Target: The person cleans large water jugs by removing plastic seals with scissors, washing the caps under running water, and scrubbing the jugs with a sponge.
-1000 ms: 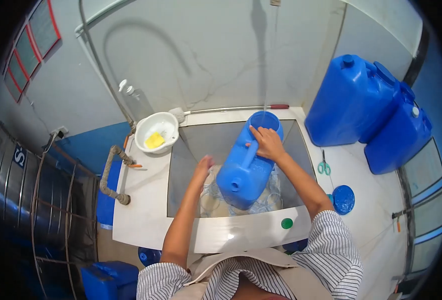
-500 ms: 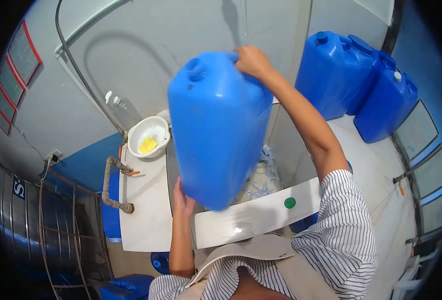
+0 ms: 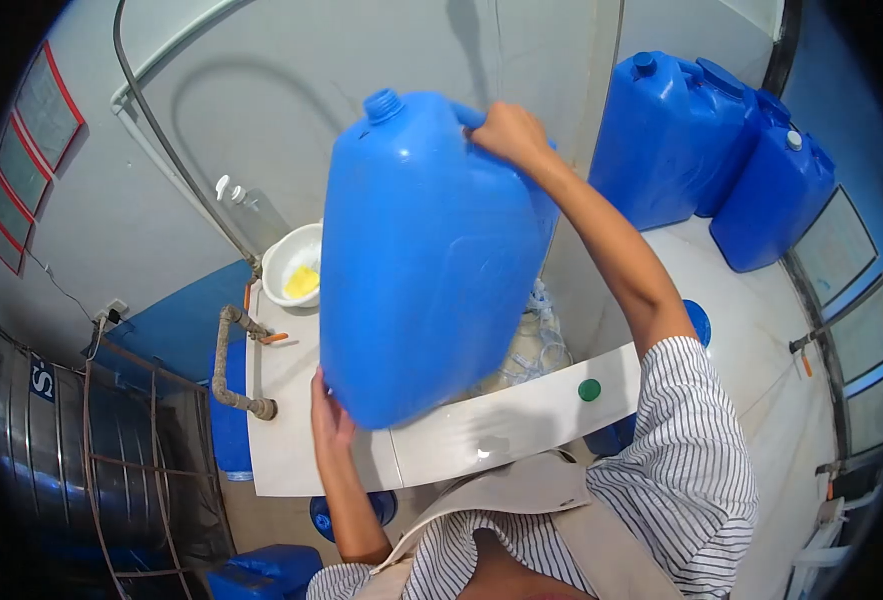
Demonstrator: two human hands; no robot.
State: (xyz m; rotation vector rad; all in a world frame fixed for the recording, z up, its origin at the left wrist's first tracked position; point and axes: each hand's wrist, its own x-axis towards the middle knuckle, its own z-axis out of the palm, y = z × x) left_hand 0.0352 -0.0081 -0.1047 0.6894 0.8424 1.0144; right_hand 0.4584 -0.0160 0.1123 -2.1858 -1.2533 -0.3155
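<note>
A large blue jerrycan is held up above the white counter, slightly tilted. Its threaded spout has no cap on. My right hand is closed round the handle at the top. Down at the lower left corner, my left hand supports the can, its fingers partly hidden behind it. Behind the can, a recess in the counter holds clear tubing, partly covered from view. On the counter's front ledge lies a green cap.
Left of the can stand a white basin with a yellow sponge and a clear pump bottle. A pipe with an orange-handled valve rises from the counter. More blue jerrycans stand at the right. A metal tank is at far left.
The jerrycan has turned so its broad side shows more, and its lower end has shifted left. My left hand moved left with it. Both hands keep their hold.
</note>
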